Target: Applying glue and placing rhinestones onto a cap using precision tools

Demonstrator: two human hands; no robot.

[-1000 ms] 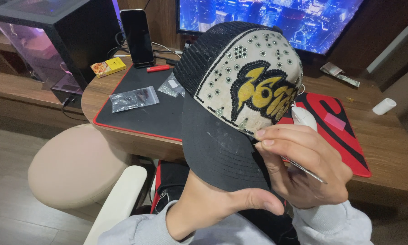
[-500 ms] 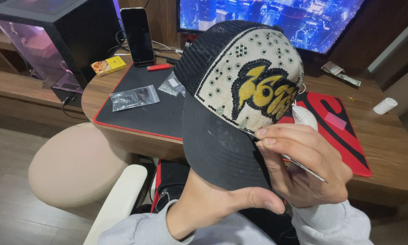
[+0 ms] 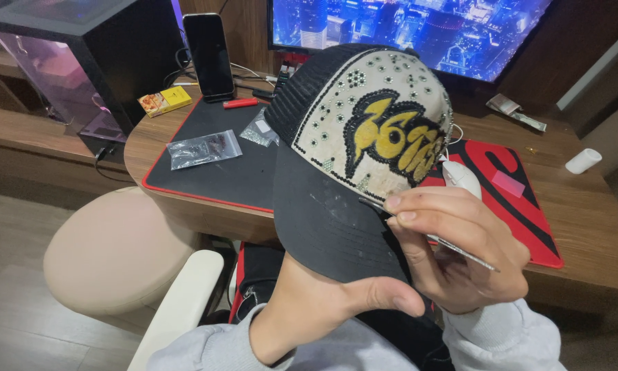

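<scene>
A black cap [image 3: 336,199] with a cream front panel, a yellow-and-black emblem and rows of small studs fills the middle of the view. My left hand [image 3: 323,309] holds it up from below by the brim, thumb across the underside. My right hand [image 3: 453,247] pinches thin metal tweezers [image 3: 460,251], whose tip touches the lower edge of the cream panel just above the brim. Both sleeves are grey.
A wooden desk [image 3: 584,213] carries a black and red mat [image 3: 213,175], two small clear bags [image 3: 202,149], a white mouse [image 3: 462,177], a red lighter [image 3: 240,103], a yellow box [image 3: 165,101], an upright phone [image 3: 209,48] and a monitor [image 3: 419,27]. A beige stool [image 3: 110,247] stands left.
The tweezers' tip has edged slightly closer onto the cap's front panel. The cap and my left hand have barely shifted.
</scene>
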